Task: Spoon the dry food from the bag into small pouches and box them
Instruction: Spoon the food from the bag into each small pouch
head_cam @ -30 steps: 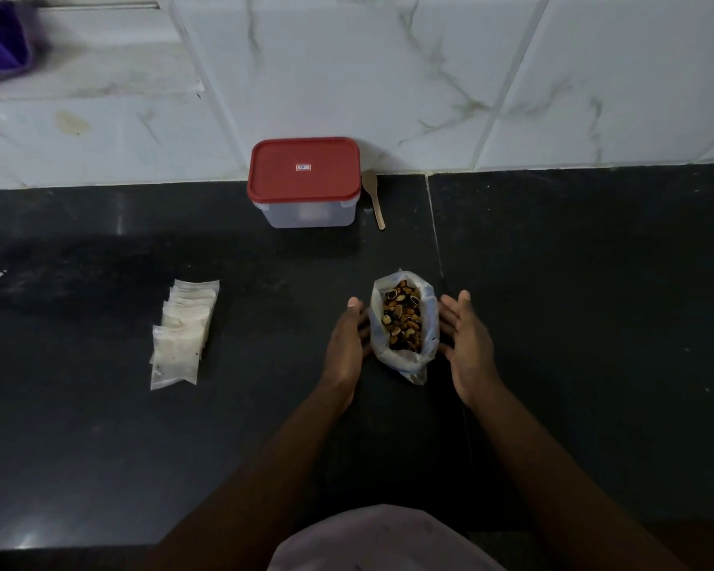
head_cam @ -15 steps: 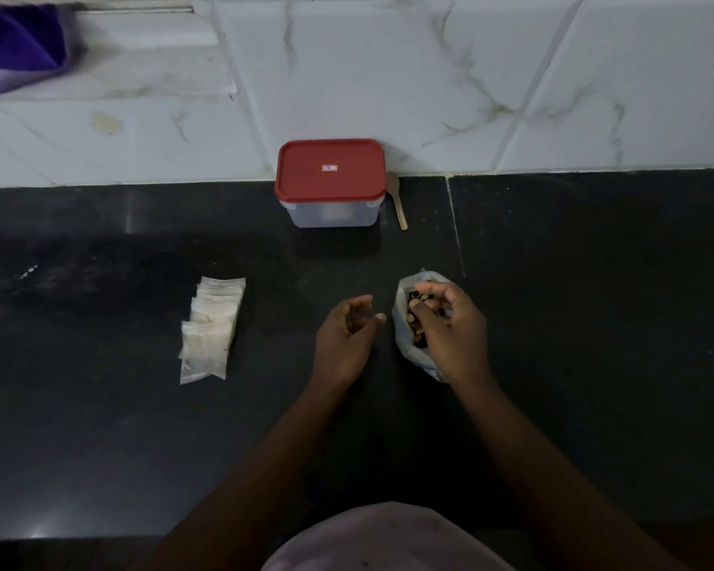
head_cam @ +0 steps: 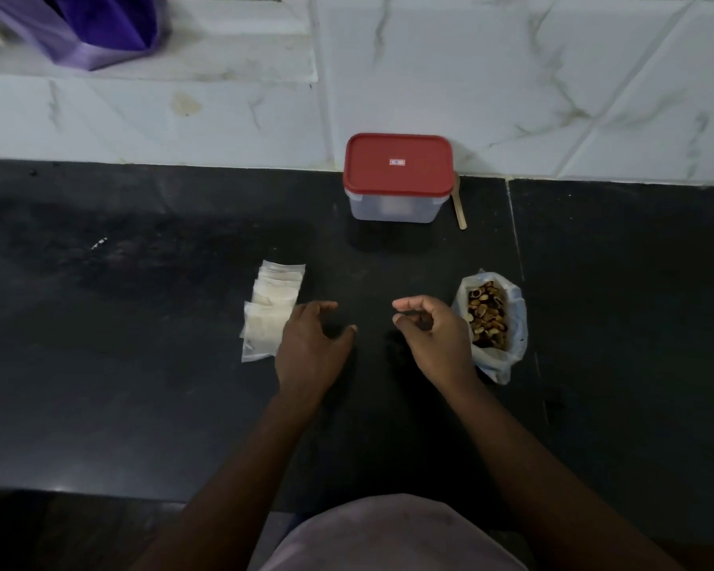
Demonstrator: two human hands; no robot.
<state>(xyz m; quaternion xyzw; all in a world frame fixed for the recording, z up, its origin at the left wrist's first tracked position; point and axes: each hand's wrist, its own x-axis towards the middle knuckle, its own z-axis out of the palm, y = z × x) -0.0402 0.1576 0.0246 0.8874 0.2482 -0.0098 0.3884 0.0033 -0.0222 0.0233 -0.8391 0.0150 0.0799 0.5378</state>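
Bag [head_cam: 518,323]: clear plastic, mouth open and rolled down, standing on the dark surface [head_cam: 141,364] right of centre.
Food [head_cam: 486,319]: brown and tan pieces, filling the bag close to its rim.
Pouches [head_cam: 271,302]: small pale ones in an overlapping row, lying flat on the left, well apart from the bag.
Box [head_cam: 392,208]: clear, against the wall [head_cam: 512,76] at the back, between the pouches and the bag as seen from here.
Lid [head_cam: 397,164]: red, seated on the box.
Spoon [head_cam: 459,204]: wooden, lying just beside the box on its right, bowl end hidden behind it.
Left hand [head_cam: 310,348]: over the surface at the near right corner of the pouches, its outer edge covering that corner. Fingers loosely curled and holding nothing; whether it touches the pouches cannot be told.
Right hand [head_cam: 433,340]: just left of the bag, its back against the plastic or very close to it. Fingers loosely curled, thumb and forefinger apart, nothing seen between them.
Between the hands: a bare stretch of surface.
Top left: a purple bag [head_cam: 95,26] on the tiled ledge.
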